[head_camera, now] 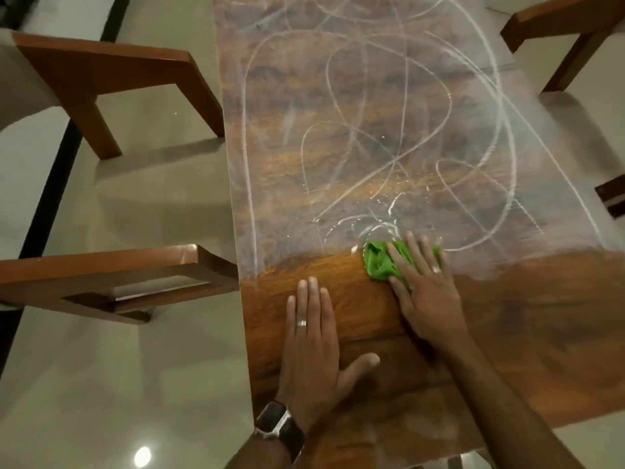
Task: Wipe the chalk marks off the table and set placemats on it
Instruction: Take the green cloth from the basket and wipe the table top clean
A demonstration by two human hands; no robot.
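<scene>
A long wooden table (527,319) runs away from me. White chalk marks (372,137), loops and smears, cover its far and middle part; the near strip shows bare dark wood. A crumpled green cloth (380,262) lies at the edge of the chalked area. My right hand (426,289) presses flat on the cloth, fingers spread over it. My left hand (313,336) rests flat on the bare wood near the table's left edge, fingers together, holding nothing. No placemats are in view.
Two wooden chairs stand left of the table, one far (111,76) and one near (111,275). Another chair (561,25) is at the far right, and a dark chair part (612,196) pokes in at the right edge. Pale glossy floor (118,384) surrounds the table.
</scene>
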